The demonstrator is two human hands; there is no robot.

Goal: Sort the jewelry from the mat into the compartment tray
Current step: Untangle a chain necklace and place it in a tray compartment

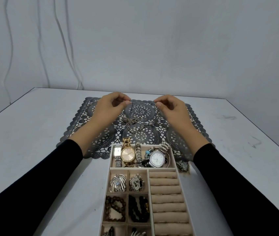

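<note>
While both hands are raised above the far half of the mat, each pinches one end of the piece between thumb and forefinger: the left hand (pixel 109 108) at 10 o'clock and the right hand (pixel 172 110) at 2 o'clock of the silver-toned, metal-link chain necklace (pixel 132 124). The hands are apart, and the remaining fingers are loosely curled.

Location of item: the two ends are lifted, while the middle lies bunched on the dark grey, lace-cut openwork mat (pixel 174 137), at 12 o'clock from the beige, fabric-lined compartment tray (pixel 111 155).

Hazards, as judged:
1. The bunch looks knotted on its left side. Spreading the hands further could tighten it.
2. The mat's cut-outs could catch a link, so a quick lift might drag the mat or jerk an end loose.
3. The pinches are fine, and the hanging weight could slip one end free.
4. The tray's 12 o'clock compartment is crowded. The round gold-toned wristwatch (pixel 128 154) and the square-faced silver wristwatch (pixel 156 158) lie among other pieces, and a chain dropped there would likely tangle.
5. The padded beige ring rolls (pixel 166 198) at 3 o'clock offer no place for a chain.

The white table (pixel 33 133) carries everything.
</note>
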